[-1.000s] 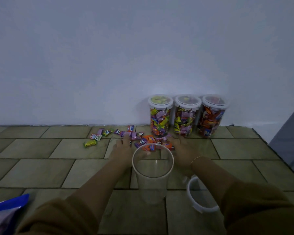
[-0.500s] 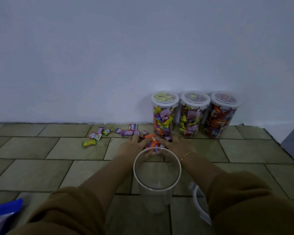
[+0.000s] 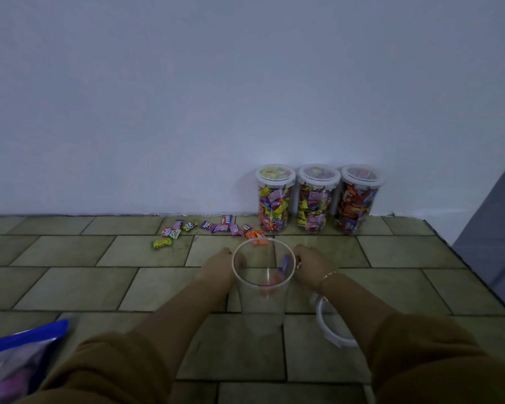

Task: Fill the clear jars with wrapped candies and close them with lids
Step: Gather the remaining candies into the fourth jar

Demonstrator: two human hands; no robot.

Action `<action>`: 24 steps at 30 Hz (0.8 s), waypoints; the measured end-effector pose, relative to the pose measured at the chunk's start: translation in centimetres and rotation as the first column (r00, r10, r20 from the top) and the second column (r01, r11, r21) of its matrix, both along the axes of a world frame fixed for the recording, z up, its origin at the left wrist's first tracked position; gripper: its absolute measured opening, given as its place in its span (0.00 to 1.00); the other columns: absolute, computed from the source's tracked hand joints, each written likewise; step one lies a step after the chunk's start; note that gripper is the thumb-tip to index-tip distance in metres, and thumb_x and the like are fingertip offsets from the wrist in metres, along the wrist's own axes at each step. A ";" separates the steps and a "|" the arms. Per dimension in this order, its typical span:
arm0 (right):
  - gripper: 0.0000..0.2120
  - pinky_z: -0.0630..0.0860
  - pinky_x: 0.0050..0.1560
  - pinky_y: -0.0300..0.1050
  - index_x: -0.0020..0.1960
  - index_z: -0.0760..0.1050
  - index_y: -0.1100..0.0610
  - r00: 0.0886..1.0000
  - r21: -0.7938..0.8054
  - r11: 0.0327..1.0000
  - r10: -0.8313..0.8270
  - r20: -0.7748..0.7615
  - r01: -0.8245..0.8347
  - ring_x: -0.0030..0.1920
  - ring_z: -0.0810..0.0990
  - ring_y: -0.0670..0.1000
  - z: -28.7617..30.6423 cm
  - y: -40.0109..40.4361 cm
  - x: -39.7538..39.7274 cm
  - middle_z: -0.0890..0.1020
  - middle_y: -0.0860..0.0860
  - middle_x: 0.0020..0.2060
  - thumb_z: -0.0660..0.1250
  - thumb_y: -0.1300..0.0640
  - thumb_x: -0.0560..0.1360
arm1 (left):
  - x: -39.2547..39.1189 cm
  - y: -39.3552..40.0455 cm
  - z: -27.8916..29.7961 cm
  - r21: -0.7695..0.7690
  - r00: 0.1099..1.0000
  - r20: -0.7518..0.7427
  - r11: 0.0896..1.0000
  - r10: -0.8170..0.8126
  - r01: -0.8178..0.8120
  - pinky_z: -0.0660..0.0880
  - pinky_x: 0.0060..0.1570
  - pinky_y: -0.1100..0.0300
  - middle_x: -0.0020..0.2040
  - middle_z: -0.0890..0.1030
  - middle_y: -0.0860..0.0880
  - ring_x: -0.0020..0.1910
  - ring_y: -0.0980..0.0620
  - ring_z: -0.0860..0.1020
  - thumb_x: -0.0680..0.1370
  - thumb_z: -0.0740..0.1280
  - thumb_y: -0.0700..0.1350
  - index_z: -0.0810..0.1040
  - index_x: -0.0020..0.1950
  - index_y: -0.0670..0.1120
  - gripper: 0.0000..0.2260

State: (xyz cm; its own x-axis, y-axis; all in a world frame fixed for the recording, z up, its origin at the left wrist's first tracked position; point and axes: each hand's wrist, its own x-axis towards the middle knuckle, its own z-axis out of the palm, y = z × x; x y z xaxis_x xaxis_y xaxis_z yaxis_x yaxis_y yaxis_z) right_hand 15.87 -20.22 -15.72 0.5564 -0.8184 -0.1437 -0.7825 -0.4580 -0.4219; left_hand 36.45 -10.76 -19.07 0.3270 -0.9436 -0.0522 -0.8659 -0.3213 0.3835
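An open clear jar [image 3: 261,290] stands on the tiled floor in front of me. My left hand [image 3: 217,265] and my right hand [image 3: 312,265] sit at its rim on either side, fingers curled over wrapped candies. A purple candy [image 3: 285,262] and an orange one [image 3: 270,282] are inside the jar, near its right wall. Loose wrapped candies [image 3: 216,227] lie on the floor beyond the jar, by the wall. A white-rimmed lid [image 3: 330,330] lies right of the jar, partly hidden under my right forearm.
Three lidded jars full of candies [image 3: 315,199] stand in a row against the white wall. A blue bag [image 3: 18,354] lies at the lower left. A grey surface [image 3: 490,228] borders the floor on the right.
Both hands gathered candies from the pile beyond the jar, pulled back and now sit at the rim. Candies have appeared inside the jar. The pile behind it has shrunk.
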 end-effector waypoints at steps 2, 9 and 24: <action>0.15 0.65 0.43 0.42 0.35 0.60 0.49 0.998 -0.018 0.998 -0.059 -0.026 0.059 0.48 0.75 0.55 0.3 0.3 -1.5 0.77 0.57 0.50 0.66 0.55 0.74 | -0.2 1.4 1.4 0.054 1.000 0.019 0.999 0.001 -0.002 0.73 0.57 0.53 0.57 0.76 0.44 0.57 0.44 0.76 0.80 0.60 0.47 0.77 0.59 0.44 0.12; 0.11 0.68 0.45 0.41 0.38 0.69 0.55 0.983 -0.021 0.984 -0.176 0.043 0.177 0.53 0.76 0.58 2.6 3.4 -4.9 0.78 0.60 0.50 0.62 0.68 0.73 | -1.7 6.8 5.6 -0.147 0.956 -0.257 0.972 0.139 -0.181 0.70 0.37 0.61 0.45 0.80 0.46 0.42 0.49 0.77 0.78 0.65 0.43 0.80 0.55 0.46 0.07; 0.16 0.75 0.32 0.44 0.38 0.71 0.52 0.651 0.116 0.988 -0.156 0.743 0.105 0.28 0.73 0.50 13.4 8.8 -5.0 0.75 0.55 0.33 0.64 0.73 0.72 | -7.1 9.2 16.6 -0.504 0.755 -0.631 0.834 -0.178 -0.225 0.75 0.38 0.69 0.46 0.81 0.50 0.39 0.55 0.79 0.76 0.69 0.42 0.80 0.52 0.50 0.06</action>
